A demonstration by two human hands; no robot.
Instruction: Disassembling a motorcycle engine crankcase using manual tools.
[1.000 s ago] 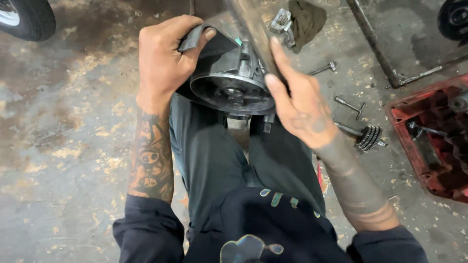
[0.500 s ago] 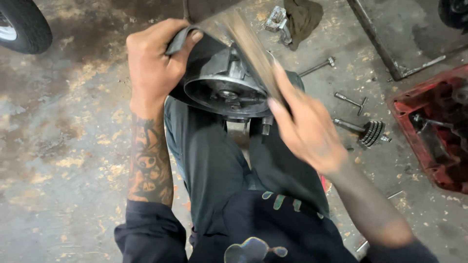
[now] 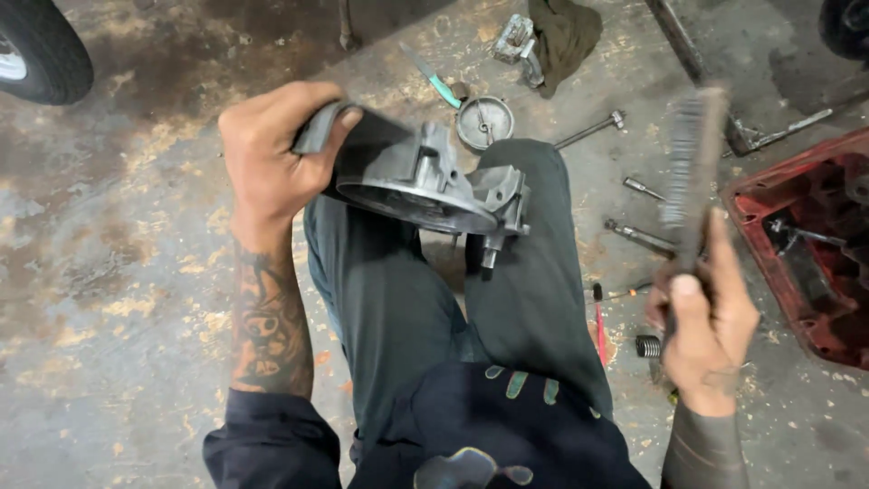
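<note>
My left hand (image 3: 272, 149) grips the rim of a grey cast-metal housing (image 3: 425, 181), held tilted above my knees with its round open face turned down and toward me. My right hand (image 3: 706, 317) is off to the right, away from the housing, closed around the handle of a wire brush (image 3: 692, 154) that points up and is motion-blurred. I sit on the concrete floor in dark trousers (image 3: 453, 299).
A red metal tray (image 3: 806, 235) with parts stands at the right. Bolts (image 3: 588, 131), a round metal cover (image 3: 484, 122), a green-handled tool (image 3: 430, 77), a dark rag (image 3: 561, 36), a small spring (image 3: 646, 345) and a red-handled tool (image 3: 599, 317) lie on the floor. A tyre (image 3: 41, 50) is at top left.
My right hand has pulled away from the housing to the right, lifting the brush clear. My left hand has tipped the housing so its open face shows less.
</note>
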